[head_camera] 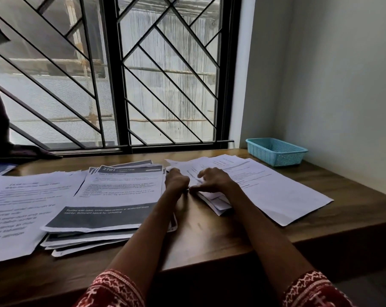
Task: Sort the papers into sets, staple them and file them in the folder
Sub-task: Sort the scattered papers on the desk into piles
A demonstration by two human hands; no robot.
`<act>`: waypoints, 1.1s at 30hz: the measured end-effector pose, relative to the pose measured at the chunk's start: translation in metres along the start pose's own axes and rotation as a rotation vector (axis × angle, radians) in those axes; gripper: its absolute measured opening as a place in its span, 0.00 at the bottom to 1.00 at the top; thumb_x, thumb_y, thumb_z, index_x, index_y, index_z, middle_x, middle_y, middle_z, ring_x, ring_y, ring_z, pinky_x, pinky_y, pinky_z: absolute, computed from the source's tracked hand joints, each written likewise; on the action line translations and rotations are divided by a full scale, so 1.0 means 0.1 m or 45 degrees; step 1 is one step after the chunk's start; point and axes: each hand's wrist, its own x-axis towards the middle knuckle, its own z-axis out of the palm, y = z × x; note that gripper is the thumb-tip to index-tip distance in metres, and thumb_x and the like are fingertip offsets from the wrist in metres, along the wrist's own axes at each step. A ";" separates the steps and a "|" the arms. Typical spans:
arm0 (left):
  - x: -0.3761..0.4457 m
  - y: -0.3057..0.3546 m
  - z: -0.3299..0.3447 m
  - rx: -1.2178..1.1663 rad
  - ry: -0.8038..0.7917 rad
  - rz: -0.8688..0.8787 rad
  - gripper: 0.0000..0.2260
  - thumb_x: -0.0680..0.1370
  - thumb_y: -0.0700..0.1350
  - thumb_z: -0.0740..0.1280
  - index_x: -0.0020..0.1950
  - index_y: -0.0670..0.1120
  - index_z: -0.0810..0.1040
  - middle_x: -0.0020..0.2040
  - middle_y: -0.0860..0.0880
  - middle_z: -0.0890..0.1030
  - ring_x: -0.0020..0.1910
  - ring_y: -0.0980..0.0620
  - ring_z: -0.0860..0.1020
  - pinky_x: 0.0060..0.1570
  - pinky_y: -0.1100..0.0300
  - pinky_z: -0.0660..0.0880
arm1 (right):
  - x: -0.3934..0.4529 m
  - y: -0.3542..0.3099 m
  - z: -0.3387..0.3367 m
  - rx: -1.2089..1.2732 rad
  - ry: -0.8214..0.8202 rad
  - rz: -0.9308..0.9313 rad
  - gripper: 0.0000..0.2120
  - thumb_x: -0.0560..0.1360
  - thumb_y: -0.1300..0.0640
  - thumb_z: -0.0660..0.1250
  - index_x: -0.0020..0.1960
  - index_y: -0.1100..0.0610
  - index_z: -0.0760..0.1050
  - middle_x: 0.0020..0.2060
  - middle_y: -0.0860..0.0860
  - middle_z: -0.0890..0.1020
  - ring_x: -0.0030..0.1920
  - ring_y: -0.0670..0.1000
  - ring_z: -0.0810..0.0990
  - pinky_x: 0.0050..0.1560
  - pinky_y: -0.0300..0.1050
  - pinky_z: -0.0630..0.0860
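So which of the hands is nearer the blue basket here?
Right. The right hand rests on the papers lying just short of the blue basket; the left hand sits beside it, further from the basket.

White printed papers (265, 185); middle stack (119, 191) has dark grey header and footer bands with white text, "2701" on top. Brown wood-grain desk (209, 238). Turquoise mesh plastic basket (276, 154). Black diamond-pattern window grille (165, 69). Sleeves (309, 291) red with white motif. Walls (342, 74) off-white.
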 end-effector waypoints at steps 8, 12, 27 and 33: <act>0.01 -0.01 -0.11 -0.255 0.040 -0.108 0.16 0.71 0.37 0.65 0.58 0.36 0.70 0.55 0.38 0.78 0.55 0.40 0.78 0.50 0.48 0.78 | 0.03 -0.36 0.00 -0.378 0.062 -0.109 0.18 0.77 0.49 0.63 0.59 0.61 0.73 0.58 0.58 0.77 0.58 0.57 0.76 0.49 0.44 0.69; 0.00 -0.06 -0.15 -0.491 -0.035 -0.164 0.11 0.70 0.36 0.61 0.51 0.41 0.67 0.54 0.37 0.75 0.53 0.39 0.79 0.44 0.44 0.80 | 0.03 -0.42 0.02 -0.435 0.146 -0.242 0.14 0.80 0.56 0.56 0.59 0.63 0.74 0.57 0.60 0.78 0.59 0.59 0.77 0.54 0.48 0.71; -0.07 0.02 -0.15 -0.363 0.204 0.295 0.21 0.75 0.37 0.66 0.67 0.37 0.67 0.57 0.38 0.78 0.57 0.41 0.77 0.55 0.52 0.74 | 0.25 -0.60 -0.29 1.459 0.695 0.044 0.12 0.80 0.63 0.57 0.61 0.63 0.72 0.44 0.57 0.79 0.36 0.48 0.76 0.36 0.37 0.72; -0.01 -0.01 -0.45 -0.902 0.692 0.104 0.15 0.76 0.39 0.67 0.60 0.32 0.74 0.56 0.35 0.79 0.55 0.39 0.78 0.52 0.53 0.74 | 0.22 -0.60 -0.17 0.944 0.741 0.137 0.18 0.78 0.61 0.57 0.68 0.59 0.65 0.57 0.61 0.78 0.56 0.63 0.77 0.55 0.55 0.74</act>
